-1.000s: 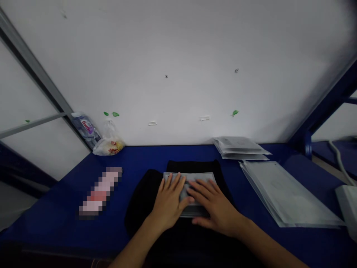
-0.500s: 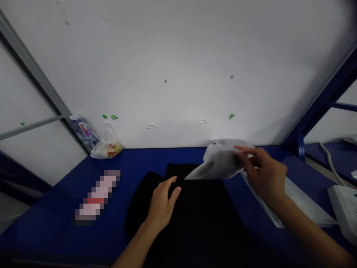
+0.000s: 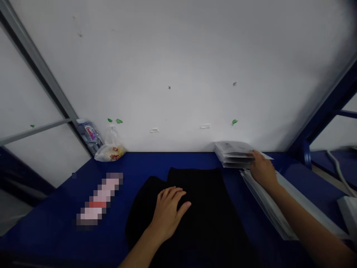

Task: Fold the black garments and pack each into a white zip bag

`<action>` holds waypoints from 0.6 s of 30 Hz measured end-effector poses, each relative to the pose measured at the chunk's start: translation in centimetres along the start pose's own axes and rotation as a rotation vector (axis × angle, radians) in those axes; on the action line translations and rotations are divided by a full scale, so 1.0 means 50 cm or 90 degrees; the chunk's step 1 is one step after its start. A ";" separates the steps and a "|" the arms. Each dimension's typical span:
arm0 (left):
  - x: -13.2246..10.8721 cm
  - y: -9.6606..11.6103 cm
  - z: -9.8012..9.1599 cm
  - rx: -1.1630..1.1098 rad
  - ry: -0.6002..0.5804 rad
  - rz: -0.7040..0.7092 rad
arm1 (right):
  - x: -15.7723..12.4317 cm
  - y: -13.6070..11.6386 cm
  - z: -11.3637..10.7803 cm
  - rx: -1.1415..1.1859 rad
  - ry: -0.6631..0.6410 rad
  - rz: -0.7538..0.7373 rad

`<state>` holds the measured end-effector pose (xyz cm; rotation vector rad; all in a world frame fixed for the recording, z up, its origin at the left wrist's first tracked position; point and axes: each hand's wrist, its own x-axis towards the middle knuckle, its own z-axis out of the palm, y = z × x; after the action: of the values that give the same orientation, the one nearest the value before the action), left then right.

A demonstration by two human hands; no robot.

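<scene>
A black garment (image 3: 200, 208) lies spread on the blue table (image 3: 55, 219) in front of me. My left hand (image 3: 169, 214) rests flat on its left part, fingers stretched out and together. My right hand (image 3: 260, 169) reaches to the back right and touches the near edge of a small stack of grey-white packets (image 3: 232, 152) by the wall. Its fingers lie along the top packet; whether they grip it I cannot tell.
A pile of larger clear flat bags (image 3: 279, 206) lies along the right side under my right forearm. A water bottle (image 3: 89, 134) and a knotted plastic bag (image 3: 111, 150) stand at the back left. A blurred pink item (image 3: 99, 199) lies left. A white box (image 3: 348, 212) sits far right.
The packet that both hands pressed on the garment was lifted by my right hand and carried to the stack at the back right. My left hand stayed on the garment.
</scene>
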<state>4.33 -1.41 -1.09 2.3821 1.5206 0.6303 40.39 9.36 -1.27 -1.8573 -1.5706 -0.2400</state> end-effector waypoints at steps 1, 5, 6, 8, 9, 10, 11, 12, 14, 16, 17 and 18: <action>0.000 0.000 0.000 0.002 -0.002 0.001 | -0.007 -0.001 0.000 -0.015 0.002 -0.001; 0.000 -0.001 0.002 0.013 -0.010 0.000 | -0.044 -0.044 -0.007 -0.045 0.025 -0.036; -0.001 -0.002 0.002 0.017 -0.012 0.000 | -0.058 -0.065 -0.007 -0.041 0.022 -0.063; -0.001 -0.002 0.004 0.028 -0.016 0.001 | -0.092 -0.115 -0.006 -0.022 -0.022 -0.139; -0.001 -0.003 0.006 0.036 -0.019 0.000 | -0.111 -0.141 -0.003 -0.008 -0.059 -0.180; -0.001 -0.003 0.007 0.045 -0.022 0.000 | -0.132 -0.166 0.000 0.006 -0.122 -0.224; -0.001 -0.005 0.009 0.056 -0.026 -0.001 | -0.151 -0.189 0.003 0.015 -0.177 -0.249; -0.002 -0.006 0.011 0.069 -0.031 -0.002 | -0.170 -0.208 0.007 0.020 -0.235 -0.270; -0.005 -0.010 0.015 0.093 -0.046 -0.002 | -0.197 -0.231 0.015 0.014 -0.332 -0.289; -0.009 -0.011 0.016 0.110 -0.068 -0.001 | -0.211 -0.235 0.023 -0.002 -0.391 -0.295; -0.012 -0.011 0.015 0.115 -0.078 -0.003 | -0.212 -0.232 0.026 -0.010 -0.403 -0.291; -0.014 -0.009 0.012 0.117 -0.085 -0.004 | -0.211 -0.227 0.030 -0.017 -0.405 -0.283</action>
<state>4.02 -1.82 -1.97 2.4945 1.5885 0.3341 26.78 2.24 -3.87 -1.6653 -2.4198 0.1592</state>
